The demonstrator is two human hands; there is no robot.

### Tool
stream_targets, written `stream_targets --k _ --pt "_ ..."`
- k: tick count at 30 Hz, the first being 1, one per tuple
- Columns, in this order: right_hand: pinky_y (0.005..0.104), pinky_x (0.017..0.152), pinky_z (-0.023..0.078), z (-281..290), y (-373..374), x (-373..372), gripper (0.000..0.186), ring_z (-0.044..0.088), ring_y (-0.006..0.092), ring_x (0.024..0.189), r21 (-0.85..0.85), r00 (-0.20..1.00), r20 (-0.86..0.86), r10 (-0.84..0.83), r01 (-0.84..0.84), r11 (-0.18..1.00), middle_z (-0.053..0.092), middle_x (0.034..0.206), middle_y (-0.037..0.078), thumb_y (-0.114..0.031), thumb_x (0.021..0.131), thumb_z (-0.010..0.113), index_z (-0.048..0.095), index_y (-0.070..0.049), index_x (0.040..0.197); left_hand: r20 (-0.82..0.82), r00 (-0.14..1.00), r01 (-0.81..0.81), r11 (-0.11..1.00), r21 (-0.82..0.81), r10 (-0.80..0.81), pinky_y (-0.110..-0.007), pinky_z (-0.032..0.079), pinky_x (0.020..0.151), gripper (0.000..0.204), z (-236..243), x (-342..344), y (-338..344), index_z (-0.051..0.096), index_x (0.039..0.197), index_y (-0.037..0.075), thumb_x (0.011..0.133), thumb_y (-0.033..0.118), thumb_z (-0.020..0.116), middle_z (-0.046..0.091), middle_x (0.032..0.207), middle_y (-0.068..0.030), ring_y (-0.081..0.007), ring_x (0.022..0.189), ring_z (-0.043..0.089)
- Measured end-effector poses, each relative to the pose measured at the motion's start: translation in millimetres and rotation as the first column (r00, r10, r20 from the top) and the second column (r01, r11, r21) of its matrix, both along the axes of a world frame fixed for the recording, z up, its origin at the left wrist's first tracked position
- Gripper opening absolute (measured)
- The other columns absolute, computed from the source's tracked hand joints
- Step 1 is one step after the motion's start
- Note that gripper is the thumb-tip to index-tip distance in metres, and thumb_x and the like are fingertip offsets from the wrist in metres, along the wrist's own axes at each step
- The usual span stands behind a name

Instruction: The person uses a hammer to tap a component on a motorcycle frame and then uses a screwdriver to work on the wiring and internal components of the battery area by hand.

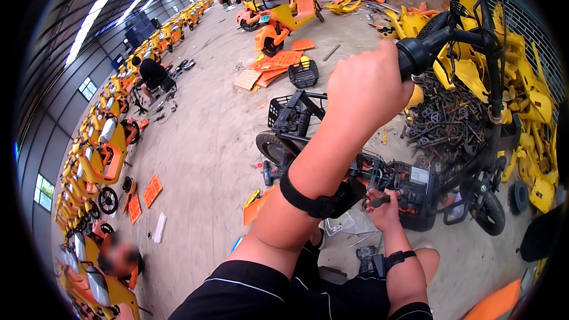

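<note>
Handlebar (451,38) of a stripped black scooter frame (415,189), standing on the floor (201,142) before the person, has the left hand (370,83) wrapped round its dark grip (410,59). From where I stand the frame looks heavy and stiff, likely to swing at the front wheel (491,214), so that grip seems a sound hold. The right hand (385,208) curls round a dark-handled tool (380,201); its tip I can't tell. Loose metal parts (447,118) and yellow panels (536,124) crowd the far side, hampering footing there.
</note>
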State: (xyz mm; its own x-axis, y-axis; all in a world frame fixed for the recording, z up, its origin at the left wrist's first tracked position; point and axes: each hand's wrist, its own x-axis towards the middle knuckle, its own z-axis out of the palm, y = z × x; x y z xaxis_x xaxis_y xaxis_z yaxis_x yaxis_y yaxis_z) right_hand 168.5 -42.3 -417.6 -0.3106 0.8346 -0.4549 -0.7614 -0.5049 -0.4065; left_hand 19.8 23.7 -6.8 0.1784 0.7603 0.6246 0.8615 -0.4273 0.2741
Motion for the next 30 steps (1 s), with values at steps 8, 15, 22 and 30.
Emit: stream_targets --k 8,15,22,30 --pt "0.0324 0.075 0.045 8 -12 28 0.047 0.06 0.0196 0.085 -0.023 0.998 0.051 0.045 -0.044 0.999 0.07 0.105 0.006 -0.049 0.087 0.057 0.072 -0.007 0.103 -0.004 0.996 -0.087 0.996 0.004 0.087 -0.047 0.054 0.063 0.033 0 8 -5 0.063 0.087 0.004 0.076 0.033 0.074 0.067 0.071 -0.0169 -0.0378 0.068 0.068" --pt "0.032 0.073 0.045 0 -27 65 0.049 0.063 0.0189 0.087 -0.053 0.995 0.092 0.044 -0.04 0.998 0.07 0.108 0.006 -0.049 0.088 0.054 0.072 -0.007 0.108 -0.012 0.988 -0.152 0.988 0.004 0.152 -0.046 0.054 0.062 0.034 1 14 -7 0.063 0.087 0.005 0.075 0.035 0.074 0.068 0.072 -0.0159 -0.0364 0.068 0.068" --pt "0.0326 0.072 0.044 3 -24 77 0.048 0.059 0.0195 0.083 -0.065 0.993 0.111 0.042 -0.034 0.997 0.069 0.104 0.006 -0.05 0.087 0.055 0.071 -0.007 0.102 -0.03 0.984 -0.177 0.984 -0.035 0.176 -0.046 0.053 0.061 0.034 5 15 -11 0.063 0.09 0.006 0.074 0.035 0.074 0.067 0.072 -0.0146 -0.0367 0.069 0.068" --pt "0.0335 0.072 0.044 -6 -25 90 0.051 0.059 0.0202 0.084 0.021 0.987 0.136 0.081 -0.085 0.996 0.069 0.102 0.007 -0.051 0.087 0.053 0.072 -0.006 0.101 -0.021 0.985 -0.172 0.981 -0.091 0.171 -0.047 0.053 0.064 0.035 10 16 -13 0.062 0.092 0.005 0.075 0.033 0.074 0.068 0.073 -0.0154 -0.0373 0.07 0.067"
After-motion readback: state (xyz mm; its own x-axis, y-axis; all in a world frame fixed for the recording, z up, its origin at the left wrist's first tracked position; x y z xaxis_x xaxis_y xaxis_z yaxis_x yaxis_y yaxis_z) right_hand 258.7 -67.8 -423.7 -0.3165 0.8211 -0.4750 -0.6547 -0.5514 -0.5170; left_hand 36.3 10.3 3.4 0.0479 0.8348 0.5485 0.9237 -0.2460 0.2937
